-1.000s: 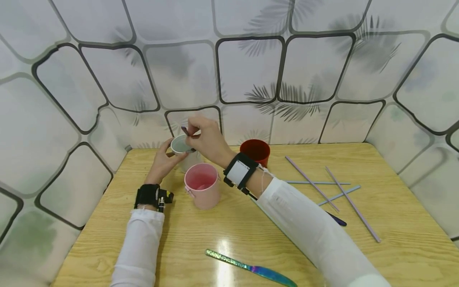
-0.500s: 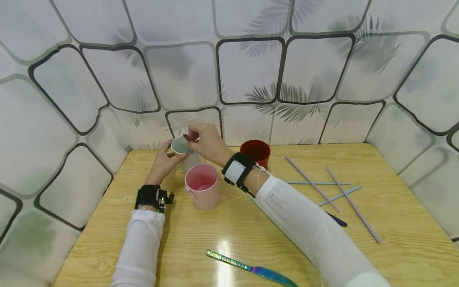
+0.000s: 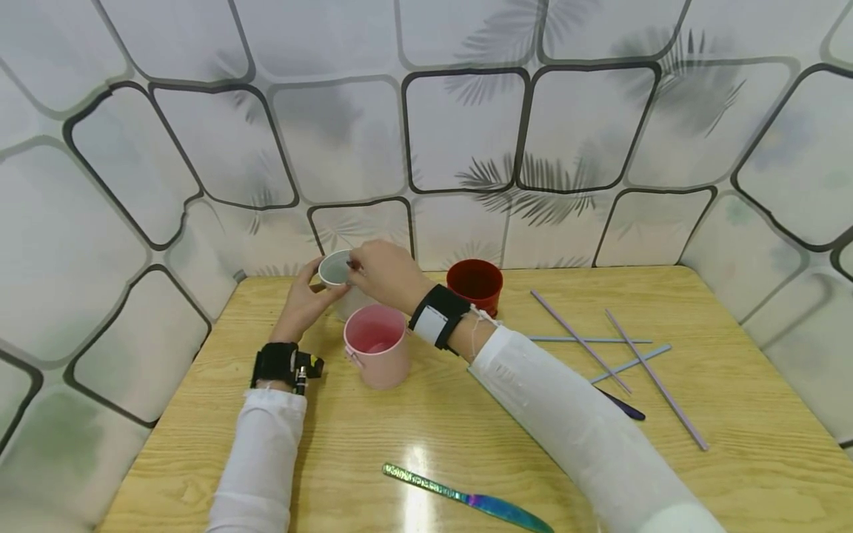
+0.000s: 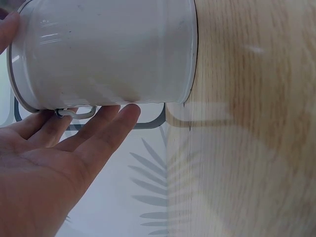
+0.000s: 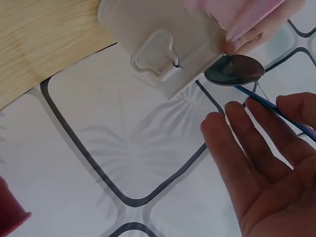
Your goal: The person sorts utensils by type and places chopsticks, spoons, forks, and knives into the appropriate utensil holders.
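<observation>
My left hand (image 3: 303,300) holds a small white bucket (image 3: 356,297) near its rim, thumb on the near side and fingers round the far side. In the left wrist view the bucket (image 4: 108,54) has a small looped handle bracket beside the fingers. My right hand (image 3: 386,274) pinches a spoon between thumb and forefinger, its other fingers extended. The spoon's dark, shiny bowl (image 5: 234,70) is right at the bucket's rim in the right wrist view, with a blue-purple handle running into the pinch. In front of the white bucket stands a pink bucket (image 3: 380,359).
A red pot (image 3: 474,285) stands at the back, beyond my right wrist. Several thin purple and blue sticks (image 3: 660,385) lie crossed at right, near a dark handle (image 3: 625,409) partly under my sleeve. An iridescent knife (image 3: 466,499) lies at the front of the wooden table (image 3: 346,444).
My right hand has come down a little and turned beside the white bucket's rim, the spoon moving with it. The left hand and the white bucket have stayed in place.
</observation>
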Motion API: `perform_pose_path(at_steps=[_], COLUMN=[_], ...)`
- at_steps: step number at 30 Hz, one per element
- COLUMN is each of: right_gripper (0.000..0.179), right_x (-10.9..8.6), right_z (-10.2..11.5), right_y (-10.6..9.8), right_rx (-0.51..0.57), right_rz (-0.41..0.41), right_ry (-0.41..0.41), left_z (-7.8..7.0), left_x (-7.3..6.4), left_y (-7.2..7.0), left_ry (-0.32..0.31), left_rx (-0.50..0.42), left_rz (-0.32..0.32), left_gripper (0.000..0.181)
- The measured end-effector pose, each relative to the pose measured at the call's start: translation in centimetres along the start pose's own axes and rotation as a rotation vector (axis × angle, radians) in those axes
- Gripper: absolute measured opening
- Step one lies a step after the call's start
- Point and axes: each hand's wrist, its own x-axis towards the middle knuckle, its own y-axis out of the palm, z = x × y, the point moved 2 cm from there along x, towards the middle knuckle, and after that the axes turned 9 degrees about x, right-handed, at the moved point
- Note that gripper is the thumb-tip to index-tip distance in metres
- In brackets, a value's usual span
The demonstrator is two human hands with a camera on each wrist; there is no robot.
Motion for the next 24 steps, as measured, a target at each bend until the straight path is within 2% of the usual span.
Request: perform_pose_path(at_steps=[5, 8, 17, 24], right_gripper=[0.021, 0.022, 0.025, 0.025], right_x=[-0.06, -0.14, 0.0, -0.59], right_z=[-0.05, -0.06, -0.08, 0.42], right_y=[0.17, 0.18, 0.44, -0.54], right_rx=[-0.088, -0.103, -0.044, 0.006], right_rz=[0.02, 0.026, 0.095, 0.073], right_ry=[0.009, 0.015, 0.05, 0.041], left_z=[0.0, -0.07, -0.09, -0.2], left_x=[0.04, 0.03, -0.02, 0.08], left_y=[0.04, 0.06, 0.04, 0.03], left_ry=[0.001, -0.003, -0.016, 0.012], left_rx=[0.002, 0.003, -0.001, -0.001], left_rz=[0.001, 0.001, 0.001, -0.009], left_gripper=[0.079, 0.079, 0.079, 0.078])
